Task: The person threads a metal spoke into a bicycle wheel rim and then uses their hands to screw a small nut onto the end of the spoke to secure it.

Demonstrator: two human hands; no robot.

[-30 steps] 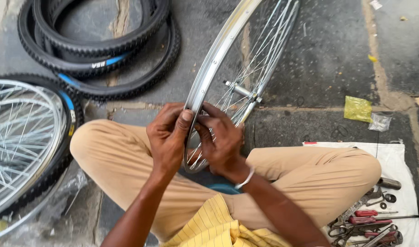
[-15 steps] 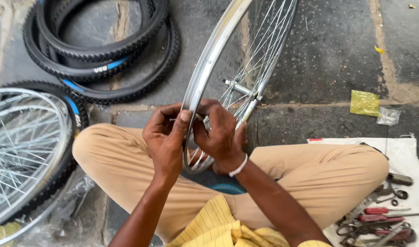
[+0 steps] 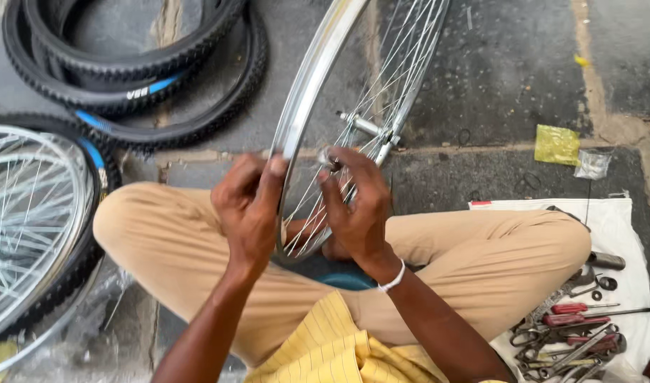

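The fingers (image 3: 271, 174) of the left hand (image 3: 248, 213) are curled and press on the shiny edge of the bare wheel (image 3: 353, 106), with the thumb tip right on the metal. The fingers (image 3: 339, 170) of the right hand (image 3: 357, 209) are bent close together and pinch a small silver tool (image 3: 328, 157) against the thin wires, just inside the edge. The wheel stands up tilted between the two hands, its low end down in the lap between the knees in tan trousers (image 3: 481, 255), its top going out of the picture. The short metal bar (image 3: 364, 126) in the middle of the wheel sits just above the right hand. There is open grey floor (image 3: 495, 78) past the wheel. On the left, near the knee, lies another wheel with a tyre (image 3: 34, 227), and black tyres (image 3: 133, 71) are piled beyond it. On the right a white cloth (image 3: 623, 227) holds a heap of hand tools (image 3: 573, 333), well apart from the hands. A yellow packet (image 3: 557, 145) lies on the floor above the cloth.
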